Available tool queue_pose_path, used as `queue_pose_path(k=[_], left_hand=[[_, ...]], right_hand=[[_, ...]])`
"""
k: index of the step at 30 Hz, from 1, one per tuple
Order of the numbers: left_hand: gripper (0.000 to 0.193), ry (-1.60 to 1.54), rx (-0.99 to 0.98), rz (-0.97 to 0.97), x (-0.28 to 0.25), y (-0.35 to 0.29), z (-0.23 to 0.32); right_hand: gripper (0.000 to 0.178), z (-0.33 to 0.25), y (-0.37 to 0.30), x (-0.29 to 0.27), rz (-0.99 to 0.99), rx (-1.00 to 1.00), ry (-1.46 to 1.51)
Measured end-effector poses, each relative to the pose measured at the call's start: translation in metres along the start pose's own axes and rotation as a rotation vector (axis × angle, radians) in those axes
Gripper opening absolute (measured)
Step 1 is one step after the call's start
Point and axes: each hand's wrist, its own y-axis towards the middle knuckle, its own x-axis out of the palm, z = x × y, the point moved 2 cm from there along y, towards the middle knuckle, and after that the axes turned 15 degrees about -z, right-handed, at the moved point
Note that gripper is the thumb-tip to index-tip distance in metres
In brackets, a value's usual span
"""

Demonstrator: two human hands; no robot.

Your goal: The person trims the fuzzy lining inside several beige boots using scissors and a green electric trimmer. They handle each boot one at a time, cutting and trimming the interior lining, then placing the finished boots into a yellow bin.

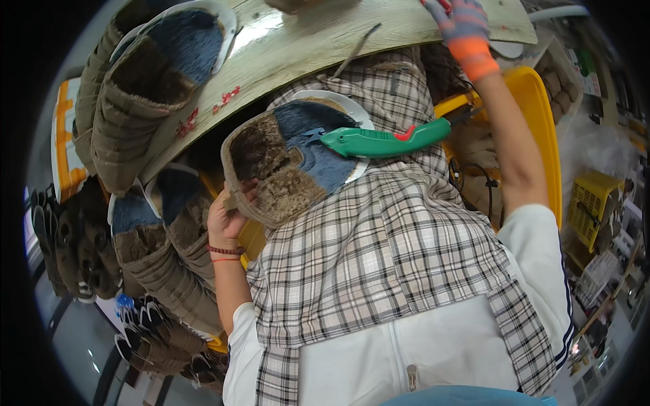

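Note:
My left hand (229, 215) grips the edge of a slipper (271, 145) over my lap, its fingers curled round the brown quilted upper. Brown fuzzy lining, a blue insole and a white sole rim show on it. A green hand tool (386, 141) with a red switch lies across the slipper's blue part and the plaid apron, apart from both hands. My right hand (464, 24), in a grey glove with an orange cuff, reaches over the worktable at the top. Its fingertips are cut off by the picture's edge, beside something red I cannot make out.
The pale worktable (305, 44) spans the top, with stacked brown slippers (139, 101) on its left. More slippers (159, 237) stand at my left. A yellow bin (538, 128) is behind my right arm, with a yellow crate (592, 210) farther right. A thin dark strip (357, 49) juts past the table edge.

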Motion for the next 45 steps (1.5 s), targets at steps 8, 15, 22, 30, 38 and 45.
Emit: queue_pose_path(k=[8, 15, 22, 30, 38, 45], left_hand=[[0.029, 0.068, 0.109, 0.035, 0.023, 0.006, -0.002], [0.017, 0.343, 0.596, 0.035, 0.108, -0.035, 0.067], [0.03, 1.168, 1.143, 0.145, 0.192, 0.068, 0.18], [0.027, 0.857, 1.102, 0.216, 0.169, 0.254, 0.126], [0.025, 0.528, 0.676, -0.189, 0.202, 0.291, 0.064], [0.02, 0.368, 0.725, -0.318, 0.208, 0.196, 0.112]], right_hand=[[0.066, -0.092, -0.155, -0.033, -0.7, -0.505, 0.254], [0.05, -0.086, -0.14, -0.067, -0.847, -0.308, 0.359], [0.051, -0.058, -0.095, -0.098, -0.338, 0.055, 0.673], [0.053, -0.028, -0.085, -0.087, -0.014, 0.08, 0.462], [0.053, -0.038, -0.063, -0.083, -0.054, 0.106, 0.459], [0.054, -0.031, -0.06, -0.082, -0.033, 0.095, 0.405]])
